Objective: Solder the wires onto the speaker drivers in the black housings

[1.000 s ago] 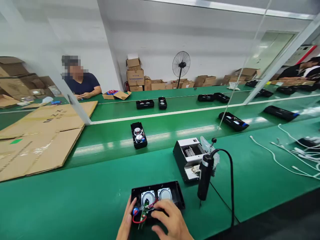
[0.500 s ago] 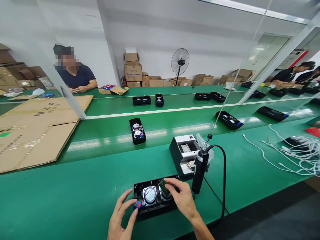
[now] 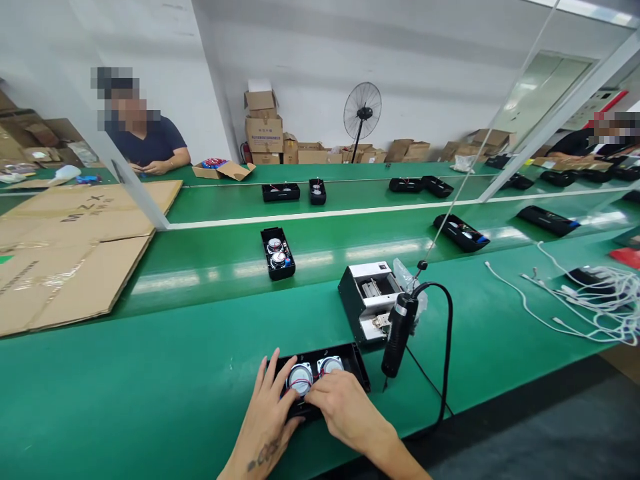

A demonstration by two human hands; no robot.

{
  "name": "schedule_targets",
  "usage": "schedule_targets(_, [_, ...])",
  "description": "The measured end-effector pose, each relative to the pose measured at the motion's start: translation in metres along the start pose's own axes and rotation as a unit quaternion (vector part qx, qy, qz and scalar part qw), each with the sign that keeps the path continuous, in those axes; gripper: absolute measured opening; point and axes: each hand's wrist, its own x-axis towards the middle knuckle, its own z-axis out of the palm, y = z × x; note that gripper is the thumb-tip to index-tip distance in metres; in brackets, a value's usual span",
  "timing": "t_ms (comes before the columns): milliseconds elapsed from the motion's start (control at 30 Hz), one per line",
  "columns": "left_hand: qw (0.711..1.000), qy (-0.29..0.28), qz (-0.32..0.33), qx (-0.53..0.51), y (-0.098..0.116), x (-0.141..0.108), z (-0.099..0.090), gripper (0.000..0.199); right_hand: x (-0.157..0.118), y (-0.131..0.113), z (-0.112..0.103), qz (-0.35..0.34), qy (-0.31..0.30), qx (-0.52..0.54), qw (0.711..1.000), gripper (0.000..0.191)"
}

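In front of me on the green bench lies a black speaker housing (image 3: 357, 363), open side up. Two round silver speaker drivers (image 3: 300, 379) sit inside it, with thin red and black wires (image 3: 314, 377) running across them. My left hand (image 3: 273, 403) rests over the housing's left end, its fingers stretched and apart. My right hand (image 3: 345, 407) is closed, fingertips pressed together low inside the housing beside the left driver. Whatever those fingertips hold is hidden, and the green circuit board is out of sight.
A black electric screwdriver (image 3: 400, 333) hangs on a cord just right of the housing. Behind it stands a black-and-white machine (image 3: 370, 300). White cables (image 3: 600, 303) lie at right, flat cardboard (image 3: 90, 253) at left. Another speaker housing (image 3: 278, 253) sits beyond; a person (image 3: 145, 140) sits across.
My right hand has moved down and left into the housing, and the green circuit board it held is now hidden. My left hand has let go of the blue-and-red part and spread over the housing.
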Motion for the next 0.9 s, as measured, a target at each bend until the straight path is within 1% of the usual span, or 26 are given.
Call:
schedule_targets(100, [1.0, 0.001, 0.016, -0.003, 0.0, 0.001, 0.0, 0.045, 0.002, 0.002, -0.002, 0.016, -0.026, 0.026, 0.999, 0.022])
schedule_targets(233, [1.0, -0.005, 0.025, 0.004, -0.001, 0.001, -0.003, 0.042, -0.001, 0.006, 0.001, 0.032, -0.021, 0.067, 0.997, 0.025])
schedule_targets(300, [0.999, -0.01, 0.03, -0.001, -0.001, 0.001, -0.004, 0.041, -0.002, 0.008, 0.005, 0.035, -0.003, 0.089, 0.995, 0.026])
schedule_targets(433, [0.999, -0.011, 0.029, -0.024, 0.002, 0.001, -0.004, 0.033, -0.004, 0.01, 0.014, 0.03, 0.053, 0.14, 0.988, 0.028])
schedule_targets(567, [0.999, -0.008, 0.021, -0.035, 0.005, -0.002, -0.003, 0.023, -0.007, 0.009, 0.019, 0.019, 0.094, 0.155, 0.983, 0.024])
schedule_targets(633, [0.999, -0.01, 0.027, -0.02, 0.005, -0.003, -0.003, 0.024, -0.009, 0.007, 0.017, 0.023, 0.087, 0.157, 0.983, 0.021])
schedule_targets(767, [0.998, -0.014, 0.051, 0.031, 0.005, 0.002, -0.006, 0.034, -0.009, 0.002, 0.01, 0.042, 0.032, 0.142, 0.989, 0.022])
schedule_targets(900, [0.996, -0.035, 0.063, 0.052, 0.003, 0.006, -0.007, 0.033, -0.006, -0.002, 0.011, 0.06, 0.003, 0.104, 0.993, 0.021])
